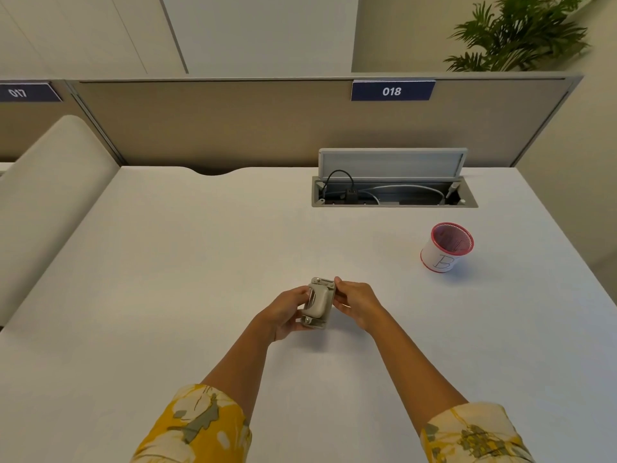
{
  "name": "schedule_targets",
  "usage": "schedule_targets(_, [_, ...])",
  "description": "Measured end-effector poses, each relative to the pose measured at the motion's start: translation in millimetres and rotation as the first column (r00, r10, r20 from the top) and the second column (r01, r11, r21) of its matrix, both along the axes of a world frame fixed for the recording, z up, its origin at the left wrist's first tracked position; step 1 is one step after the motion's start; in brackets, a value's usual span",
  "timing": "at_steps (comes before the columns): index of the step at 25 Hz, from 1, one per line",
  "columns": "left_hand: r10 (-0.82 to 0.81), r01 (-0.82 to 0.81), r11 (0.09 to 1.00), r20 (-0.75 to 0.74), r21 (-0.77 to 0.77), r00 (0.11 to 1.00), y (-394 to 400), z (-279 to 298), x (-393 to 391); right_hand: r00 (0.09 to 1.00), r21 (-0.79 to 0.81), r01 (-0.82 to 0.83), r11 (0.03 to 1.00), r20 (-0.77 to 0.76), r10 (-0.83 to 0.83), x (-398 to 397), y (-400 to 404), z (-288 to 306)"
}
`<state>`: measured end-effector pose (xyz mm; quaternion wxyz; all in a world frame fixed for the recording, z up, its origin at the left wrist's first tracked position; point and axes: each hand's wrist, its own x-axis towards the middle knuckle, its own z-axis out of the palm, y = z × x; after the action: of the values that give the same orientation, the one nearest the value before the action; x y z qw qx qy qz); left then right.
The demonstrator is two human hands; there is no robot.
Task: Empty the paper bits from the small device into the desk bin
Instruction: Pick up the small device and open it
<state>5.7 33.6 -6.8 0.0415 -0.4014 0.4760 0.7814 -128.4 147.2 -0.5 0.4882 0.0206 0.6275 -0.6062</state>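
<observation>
A small beige hole punch is held just above the white desk, near its middle, turned on its side. My left hand grips it from the left and below. My right hand pinches its right edge with the fingertips. The desk bin is a small round mesh cup with a red rim and a white paper wrap marked "B". It stands upright on the desk, to the right of my hands and farther back. No paper bits are visible.
An open cable hatch with wires lies at the back of the desk, its lid raised. A beige partition with a "018" label closes off the far edge. A padded seat back stands at the left.
</observation>
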Motion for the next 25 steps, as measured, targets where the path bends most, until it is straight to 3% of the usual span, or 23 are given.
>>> schedule_targets(8, [0.002,-0.002,1.000,-0.012,0.011,1.000,1.4,-3.0,-2.5,0.996,0.118,-0.009,0.993,-0.087,0.020,1.7,-8.9,-1.2])
schedule_targets(12, [0.003,-0.002,0.999,-0.030,0.034,1.000,2.9,-1.8,-3.3,0.998,0.115,0.058,0.992,0.032,-0.062,3.4,-10.3,-3.1])
schedule_targets(15, [0.030,-0.029,0.999,-0.019,0.037,0.999,3.6,-2.2,-2.5,0.995,0.121,0.091,0.988,0.033,-0.096,5.1,-8.4,-2.4])
schedule_targets(16, [0.048,-0.047,0.998,-0.016,0.032,0.999,4.0,-3.0,-2.2,0.994,0.125,0.105,0.987,-0.023,-0.103,6.2,-8.4,-1.7])
schedule_targets(18, [0.098,-0.098,0.995,-0.013,0.019,0.995,5.0,-4.9,-2.8,0.955,0.176,0.142,0.974,-0.283,-0.088,10.0,-9.5,1.6])
schedule_targets(20, [0.151,-0.151,0.988,-0.015,0.019,0.988,5.9,-5.8,-4.4,0.830,0.193,0.175,0.965,-0.557,-0.039,15.8,-9.8,8.7])
schedule_targets(22, [0.173,-0.172,0.985,-0.026,0.019,0.985,6.5,-6.2,-5.8,0.768,0.164,0.083,0.983,-0.639,0.041,22.7,-10.8,14.9])
schedule_targets(25, [0.179,-0.178,0.984,-0.040,0.029,0.983,7.1,-5.1,-8.1,0.764,0.239,-0.050,0.970,-0.616,0.191,30.0,-9.7,17.0])
